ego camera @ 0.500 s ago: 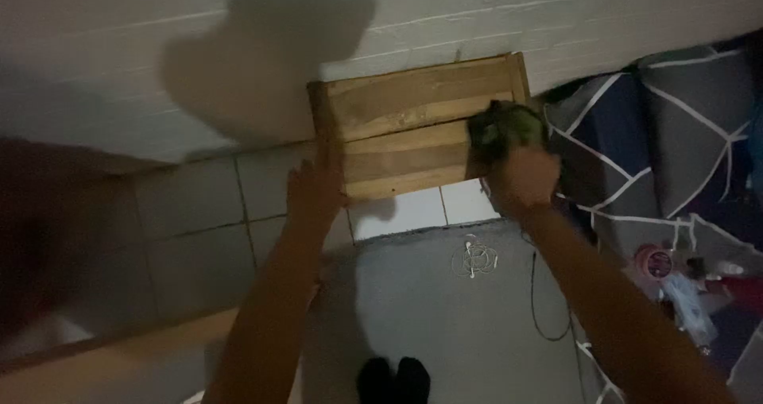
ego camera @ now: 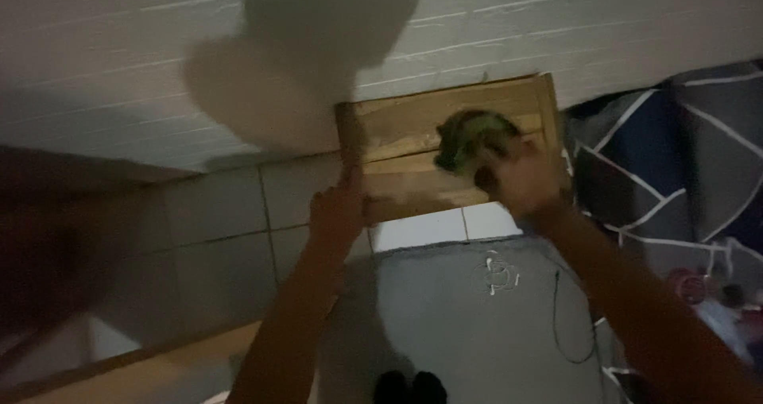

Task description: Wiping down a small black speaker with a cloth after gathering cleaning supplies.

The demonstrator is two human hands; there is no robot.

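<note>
Wooden board (ego camera: 413, 146): slatted, leaning against white wall (ego camera: 119, 62), lower edge on tiled floor (ego camera: 230, 213). Green cloth (ego camera: 465, 138): pressed to board's right half, bunched under right hand (ego camera: 520, 177), fingers clamped on it. Left hand (ego camera: 338, 209): gripping board's left edge, fingers closed round it. Below board: grey mat (ego camera: 445, 317) with tangled white earphones (ego camera: 494, 277). Right of board: patterned dark bedding (ego camera: 668, 166).

White earphones (ego camera: 494, 277) are lying coiled on the grey mat (ego camera: 445, 317) at my six o'clock; a patterned blanket (ego camera: 660, 173) is lying at three o'clock.
</note>
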